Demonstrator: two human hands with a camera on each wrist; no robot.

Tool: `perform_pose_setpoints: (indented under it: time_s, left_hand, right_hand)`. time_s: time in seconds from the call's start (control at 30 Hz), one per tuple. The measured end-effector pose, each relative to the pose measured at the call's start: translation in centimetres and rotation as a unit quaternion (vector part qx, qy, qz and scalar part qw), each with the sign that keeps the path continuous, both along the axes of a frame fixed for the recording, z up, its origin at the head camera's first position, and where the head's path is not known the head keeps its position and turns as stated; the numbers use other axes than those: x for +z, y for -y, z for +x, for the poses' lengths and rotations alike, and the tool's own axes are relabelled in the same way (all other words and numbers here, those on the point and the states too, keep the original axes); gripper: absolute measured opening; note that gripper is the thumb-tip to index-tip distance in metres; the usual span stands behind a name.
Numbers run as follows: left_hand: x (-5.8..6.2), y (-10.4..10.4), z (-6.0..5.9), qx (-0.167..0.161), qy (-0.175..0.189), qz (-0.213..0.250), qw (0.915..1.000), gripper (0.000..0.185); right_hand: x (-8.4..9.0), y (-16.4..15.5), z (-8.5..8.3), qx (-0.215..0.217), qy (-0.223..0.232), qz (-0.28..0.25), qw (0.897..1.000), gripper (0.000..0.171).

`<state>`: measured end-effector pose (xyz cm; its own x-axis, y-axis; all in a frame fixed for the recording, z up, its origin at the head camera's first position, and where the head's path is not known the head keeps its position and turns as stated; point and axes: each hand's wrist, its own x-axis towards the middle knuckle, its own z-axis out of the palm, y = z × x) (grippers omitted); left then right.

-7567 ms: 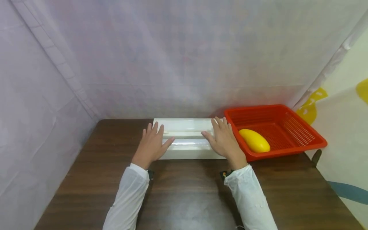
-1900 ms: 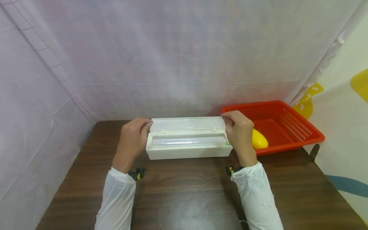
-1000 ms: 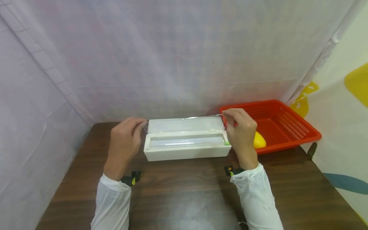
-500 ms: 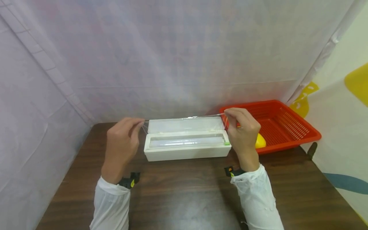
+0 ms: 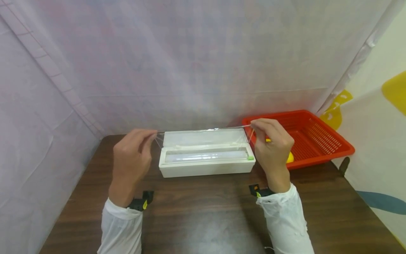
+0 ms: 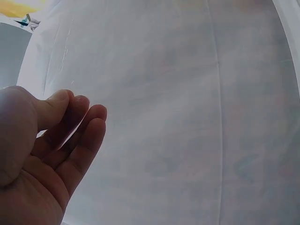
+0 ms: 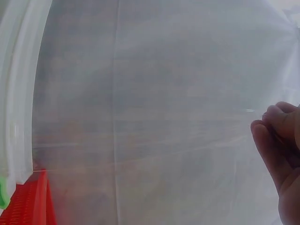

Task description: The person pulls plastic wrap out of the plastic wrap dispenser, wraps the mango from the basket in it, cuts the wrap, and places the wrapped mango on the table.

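Observation:
A clear sheet of plastic wrap (image 5: 213, 129) is stretched between both hands, rising from a white wrap dispenser box (image 5: 206, 170) whose lid stands tipped back. Through the box's window a roll (image 5: 206, 156) shows, and a green slider (image 5: 250, 158) sits at its right end. My left hand (image 5: 131, 158) pinches the wrap's left corner between thumb and fingertips; the left wrist view shows this left hand (image 6: 61, 140) from the palm side. On the other side my right hand (image 5: 273, 151) pinches the right corner, and only part of the right hand (image 7: 281, 145) appears in its wrist view.
To the right stands a red plastic basket (image 5: 333, 141), partly behind the right hand. A yellow rounded object (image 5: 290, 157) inside it is mostly hidden by that hand. The brown wooden table (image 5: 203, 215) meets a pale fabric curtain (image 5: 203, 63) at the back and left.
Both hands first lay spread over the box; later they took the wrap's edge and raised it. In the last second they drew farther apart, the left going left, the right going right.

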<state>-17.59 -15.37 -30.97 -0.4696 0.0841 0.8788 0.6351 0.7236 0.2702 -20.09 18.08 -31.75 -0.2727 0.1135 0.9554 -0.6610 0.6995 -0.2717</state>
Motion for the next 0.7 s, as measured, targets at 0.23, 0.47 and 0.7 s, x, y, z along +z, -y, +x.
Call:
perform_pose_setpoints:
  time_s: [0.23,0.47,0.7]
  left_hand:
    - [0.5,-0.1,0.5,-0.007,-0.034,0.006,0.9994,0.010]
    - [0.9,-0.1,1.0,-0.012,-0.058,0.011,0.9982,0.011]
    - [1.4,-0.2,1.8,-0.008,-0.063,0.013,0.9979,0.011]
  right_hand:
    - [0.6,0.1,0.5,0.004,-0.025,-0.015,1.000,0.008]
    - [1.0,0.2,1.0,0.000,-0.042,-0.030,0.999,0.007]
    - [1.4,0.5,1.4,0.003,-0.070,-0.053,0.996,0.007]
